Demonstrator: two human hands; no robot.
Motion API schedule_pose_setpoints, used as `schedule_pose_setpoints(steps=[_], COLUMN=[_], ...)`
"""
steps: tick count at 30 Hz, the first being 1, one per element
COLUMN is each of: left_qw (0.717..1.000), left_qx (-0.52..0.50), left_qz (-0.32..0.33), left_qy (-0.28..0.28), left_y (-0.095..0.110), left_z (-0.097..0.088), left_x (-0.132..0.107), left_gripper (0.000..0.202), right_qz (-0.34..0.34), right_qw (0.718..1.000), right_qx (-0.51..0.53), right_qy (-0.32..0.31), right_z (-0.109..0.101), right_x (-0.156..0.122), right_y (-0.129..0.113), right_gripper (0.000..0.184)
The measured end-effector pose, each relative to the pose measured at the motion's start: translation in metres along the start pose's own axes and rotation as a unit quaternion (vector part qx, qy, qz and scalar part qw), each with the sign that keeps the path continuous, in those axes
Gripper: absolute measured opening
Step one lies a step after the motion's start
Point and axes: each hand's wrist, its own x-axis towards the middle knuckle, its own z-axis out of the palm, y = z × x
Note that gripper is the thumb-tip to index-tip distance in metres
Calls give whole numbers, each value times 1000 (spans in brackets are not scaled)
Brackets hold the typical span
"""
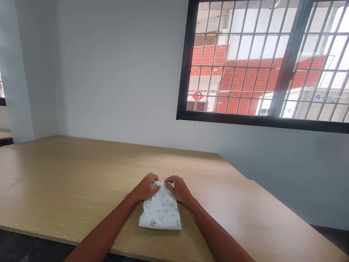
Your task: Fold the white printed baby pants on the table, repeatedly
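A small folded white cloth [161,213] with a pattern of little green and pink figures lies on the wooden table [64,186], near its front edge. My left hand [146,188] rests on the cloth's far left corner with its fingers curled, pinching the fabric. On the far right corner sits my right hand [179,188], its fingers bent down onto the edge in the same way. The two hands almost touch at the cloth's far end. Both forearms reach in from the bottom of the view.
The long table runs left and far to a grey wall. A barred window [280,63] sits high on the right, another at the far left. The table's right edge slants toward a dark floor [337,237].
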Motion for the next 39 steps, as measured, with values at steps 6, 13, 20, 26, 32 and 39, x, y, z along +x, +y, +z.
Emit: schedule_pose_setpoints(steps=[6, 13, 20, 26, 32, 39], left_qw=[1000, 998, 997, 997, 996, 990], left_qx=[1, -16, -31, -19, -25, -103], left_qz=[-19, -3, -6, 32, 35, 16], left_qy=[-17, -56, -74, -73, -73, -98], left_y=[-4, -1, -1, -2, -1, -7], left_z=[1, -1, -2, 0, -13, -29], left_x=[2, 1, -1, 0, 0, -5], left_gripper=[20, 31, 34, 34, 24, 29], right_qz=[-7, -9, -34, -52, -66, -57], right_qw=[1000, 998, 997, 996, 997, 998], right_qx=[-15, 1, 19, 22, 13, -4], right_qy=[-25, -56, -68, -67, -47, -34], right_z=[-3, -3, -7, -10, -4, 2], right_x=[0, 1, 2, 0, 1, 1], right_y=[0, 5, 1, -5, -14, -18], right_gripper=[11, 18, 13, 8, 10, 15])
